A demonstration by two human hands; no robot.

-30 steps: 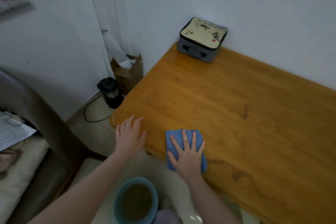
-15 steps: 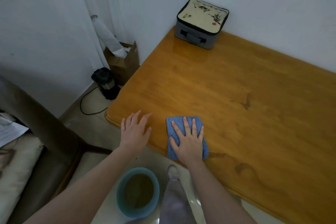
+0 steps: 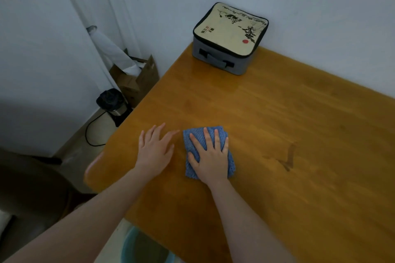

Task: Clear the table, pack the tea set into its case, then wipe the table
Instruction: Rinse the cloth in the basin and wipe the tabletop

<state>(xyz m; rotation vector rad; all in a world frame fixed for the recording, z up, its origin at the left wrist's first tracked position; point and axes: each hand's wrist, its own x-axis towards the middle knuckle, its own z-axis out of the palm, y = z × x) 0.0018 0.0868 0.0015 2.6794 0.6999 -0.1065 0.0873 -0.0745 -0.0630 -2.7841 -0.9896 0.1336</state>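
Glossy wooden table (image 3: pixel 277 113) — right hand (image 3: pixel 210 157) splayed flat on nubbly square blue cloth (image 3: pixel 231 162), left hand (image 3: pixel 155 151) flat alongside.

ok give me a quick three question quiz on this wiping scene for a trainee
1. True or false: the right hand presses flat on the blue cloth, fingers spread.
2. Where does the tea set case sit?
A. on the floor
B. at the far corner of the table, by the wall
C. on top of the cloth
3. Fill in the blank: the left hand lies flat on the bare ___, beside the cloth.

Key: 1 true; 2 B; 3 table.
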